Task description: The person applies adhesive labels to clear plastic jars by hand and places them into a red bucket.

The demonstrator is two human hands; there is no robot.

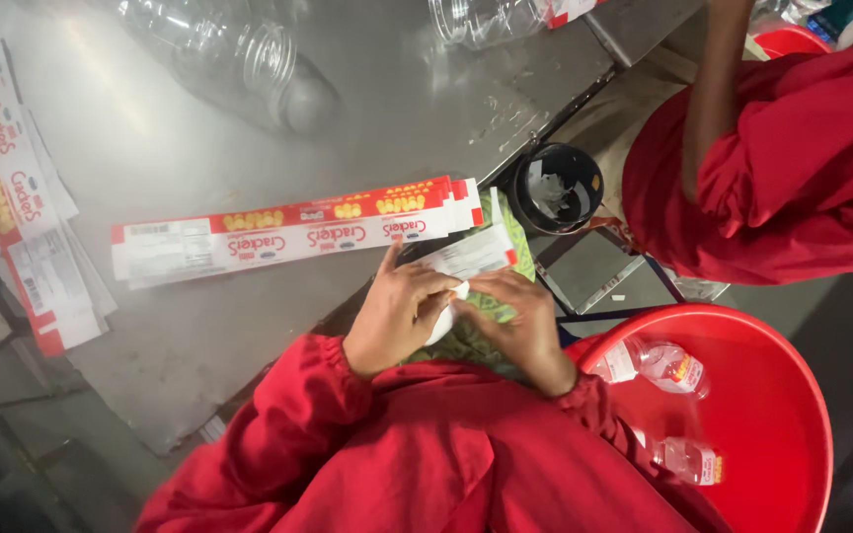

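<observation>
Both hands — left hand (397, 308), right hand (515, 321) — pinch a label strip (468, 255) slanting up-right.

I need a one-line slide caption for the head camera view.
Two hands, left hand and right hand, hold a folded label strip beside a label stack on a steel table.
</observation>
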